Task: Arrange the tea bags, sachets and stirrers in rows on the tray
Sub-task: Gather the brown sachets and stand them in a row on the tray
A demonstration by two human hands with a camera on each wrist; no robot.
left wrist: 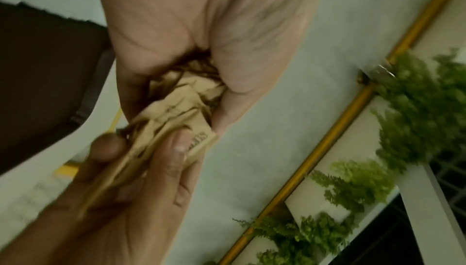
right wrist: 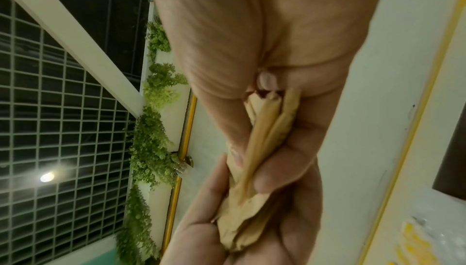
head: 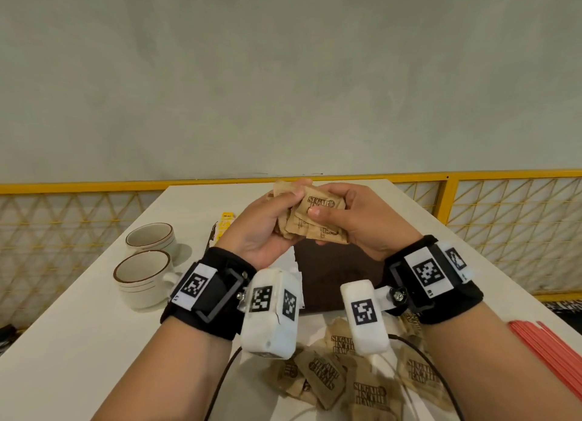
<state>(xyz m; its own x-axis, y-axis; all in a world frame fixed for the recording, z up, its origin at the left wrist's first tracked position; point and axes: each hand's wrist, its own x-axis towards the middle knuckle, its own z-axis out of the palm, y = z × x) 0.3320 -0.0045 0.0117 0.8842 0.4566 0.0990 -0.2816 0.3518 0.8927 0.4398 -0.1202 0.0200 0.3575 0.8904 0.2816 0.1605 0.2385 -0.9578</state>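
A: Head view first. What are the hands doing?

B: Both are raised above the dark brown tray (head: 333,272). The left hand (head: 267,228) curls round a bundle of brown sugar sachets (head: 310,219), crinkled kraft paper with dark print. The right hand (head: 356,222) pinches the front sachet, thumb flat on its face, fingers behind.

A: And around the tray?

B: On its near side more loose sachets (head: 340,376) lie scattered on the smooth white table (head: 94,342), overlapping at odd angles. Near and right of the tray lies a sheaf of thin red stirrers (head: 548,354), straight and parallel. Left of the tray stand two cream ceramic cups (head: 145,263) with brown rims, just beside each other. Beyond the tray's far left corner lie yellow packets (head: 225,228).

A: Left wrist view?

B: Blurred. The left hand (left wrist: 201,36) closes its palm on the creased sachets (left wrist: 176,106); the right hand (left wrist: 141,179) clamps their flat edges between thumb and fingers. The tray (left wrist: 42,74) is a dark matte slab to the left.

A: Right wrist view?

B: The right hand (right wrist: 264,50) pinches the sachets (right wrist: 264,129) edge-on, folded layers showing. The left hand (right wrist: 227,219) cups their crumpled ends from below.
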